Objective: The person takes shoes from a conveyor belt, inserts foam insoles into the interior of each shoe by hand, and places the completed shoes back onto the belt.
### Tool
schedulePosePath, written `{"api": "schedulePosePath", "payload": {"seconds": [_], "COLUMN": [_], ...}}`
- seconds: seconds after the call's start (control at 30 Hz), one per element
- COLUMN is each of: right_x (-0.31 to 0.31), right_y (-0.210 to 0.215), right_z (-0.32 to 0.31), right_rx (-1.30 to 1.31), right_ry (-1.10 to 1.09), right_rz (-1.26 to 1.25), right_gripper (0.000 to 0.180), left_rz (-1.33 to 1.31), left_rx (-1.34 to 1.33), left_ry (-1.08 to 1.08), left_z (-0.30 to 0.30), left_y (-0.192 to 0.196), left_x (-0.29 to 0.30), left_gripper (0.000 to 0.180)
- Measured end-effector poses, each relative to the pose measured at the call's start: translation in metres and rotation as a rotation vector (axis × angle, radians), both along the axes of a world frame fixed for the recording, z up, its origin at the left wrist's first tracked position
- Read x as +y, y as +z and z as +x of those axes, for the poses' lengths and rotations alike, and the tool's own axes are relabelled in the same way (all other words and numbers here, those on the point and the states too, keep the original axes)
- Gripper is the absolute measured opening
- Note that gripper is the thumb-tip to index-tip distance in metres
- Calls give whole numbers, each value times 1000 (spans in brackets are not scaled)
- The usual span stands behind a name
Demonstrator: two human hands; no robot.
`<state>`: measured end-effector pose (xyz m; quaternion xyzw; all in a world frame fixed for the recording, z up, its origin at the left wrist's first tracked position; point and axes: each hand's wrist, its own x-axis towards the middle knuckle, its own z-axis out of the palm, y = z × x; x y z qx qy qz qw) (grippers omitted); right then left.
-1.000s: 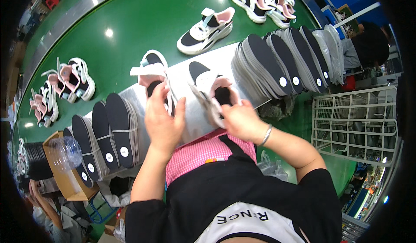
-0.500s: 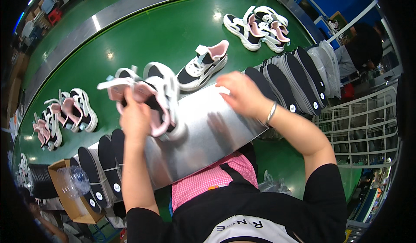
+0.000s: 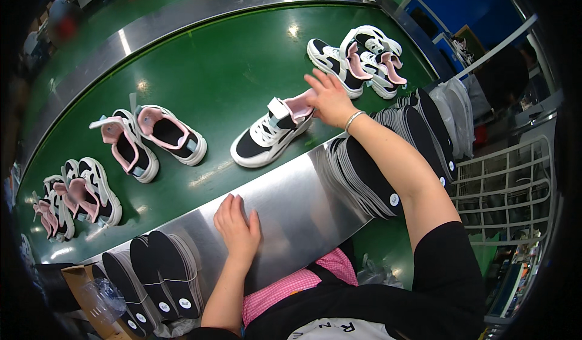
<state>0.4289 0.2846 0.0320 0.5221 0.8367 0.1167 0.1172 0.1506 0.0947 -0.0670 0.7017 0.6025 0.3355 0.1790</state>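
Note:
A single black-and-white sneaker (image 3: 267,135) with pink lining lies on the green surface, its toe toward the lower left. My right hand (image 3: 331,102) is at its heel collar, fingers stretched out and apart; the fingertips overlap the heel edge, and a firm grip does not show. My left hand (image 3: 238,226) hovers over or rests on the metal ledge (image 3: 291,206), open and holding nothing. Left of the single sneaker stands a pair of matching sneakers (image 3: 171,135), straps raised and heels toward me.
More matching sneakers stand at the far right (image 3: 357,61) and far left (image 3: 91,191). Stacks of black insoles (image 3: 364,170) line the ledge's right end, with tied insole bundles (image 3: 173,273) at its left. A cardboard box (image 3: 82,285) stands lower left; a white wire rack (image 3: 503,188) is at right.
My left hand has let go of the sneaker pair, which now stands on the green surface, and has drawn back to the ledge. My right hand has reached to the single sneaker's heel.

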Motion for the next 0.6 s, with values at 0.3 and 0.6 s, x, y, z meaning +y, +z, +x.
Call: {"api": "schedulePosePath", "payload": {"seconds": [0.3, 0.6], "right_x": [27, 32], "right_y": [12, 39], "right_z": [65, 10], "right_rx": [181, 374], "right_ry": [-736, -502], "right_rz": [16, -141], "right_gripper": [47, 44], "left_rz": [-35, -13], "left_rx": [162, 125], "left_ry": [-23, -9], "left_z": [15, 19], "left_y": [0, -3], "left_x": [3, 1], "left_gripper": [40, 36]}}
